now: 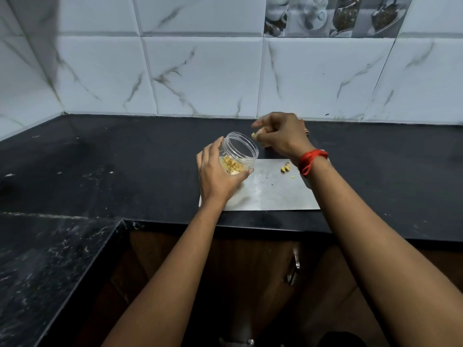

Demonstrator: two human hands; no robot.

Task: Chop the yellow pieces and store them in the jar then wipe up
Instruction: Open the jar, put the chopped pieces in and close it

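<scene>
A clear plastic jar point(241, 149) with no lid is tilted toward the right, and chopped yellow pieces point(231, 166) lie inside it. My left hand point(217, 174) grips the jar from the left side, above a grey cutting board point(270, 191). My right hand point(280, 136) hovers just right of the jar's mouth, with its fingers curled round a few yellow pieces point(253, 134) that show at the fingertips. A red thread is tied round that wrist. A few more yellow pieces point(285, 168) lie on the board near its far right side.
The board sits on a black stone countertop point(112, 166) near its front edge. White marble-look tiles point(200, 71) form the wall behind. A lower black counter point(50, 271) stands at the left. Brown cabinet doors with a metal handle point(295, 269) are below.
</scene>
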